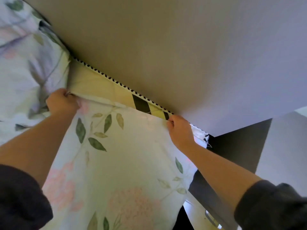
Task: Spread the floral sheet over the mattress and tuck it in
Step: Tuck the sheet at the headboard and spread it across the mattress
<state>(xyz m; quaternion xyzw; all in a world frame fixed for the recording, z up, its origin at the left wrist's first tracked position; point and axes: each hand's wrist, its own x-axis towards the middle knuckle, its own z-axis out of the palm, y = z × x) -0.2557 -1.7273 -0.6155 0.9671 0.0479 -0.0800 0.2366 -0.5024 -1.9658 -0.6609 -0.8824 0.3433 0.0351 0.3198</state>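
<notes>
The floral sheet, white with green leaves and pink blooms, lies over most of the mattress. A strip of the cream mattress with a black-and-white corded edge and dark stripes shows bare along the wall. My left hand grips the sheet's top hem at the left, fingers curled round the fabric. My right hand pinches the same hem near the mattress corner by the wall. The hem runs taut between both hands. More of the sheet is bunched in folds at the upper left.
A plain wall runs right along the far edge of the mattress. A dark panel stands past the mattress corner at the right, with a pale floor and a small object low at the right.
</notes>
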